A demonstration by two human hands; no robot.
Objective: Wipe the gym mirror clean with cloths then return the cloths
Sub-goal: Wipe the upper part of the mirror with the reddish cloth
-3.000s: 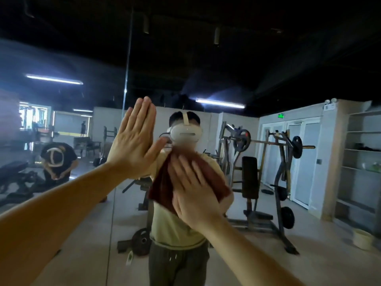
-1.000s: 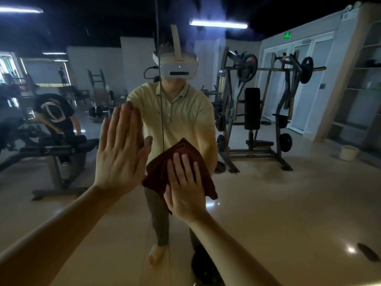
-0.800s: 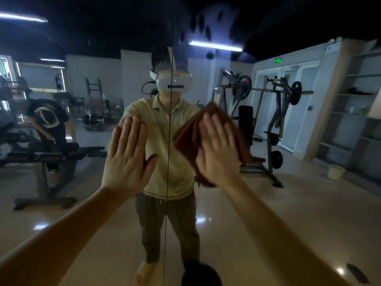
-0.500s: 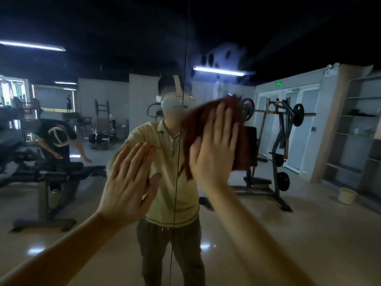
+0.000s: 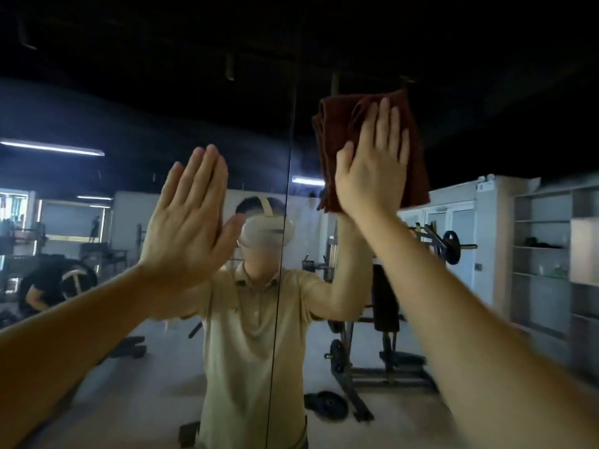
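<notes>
Dark red cloth sits folded high on the mirror, right of the vertical seam, pinned flat under the right hand, whose fingers are spread straight, not curled. Left hand presses lower, left of the seam, palm flat on the glass, empty.
</notes>
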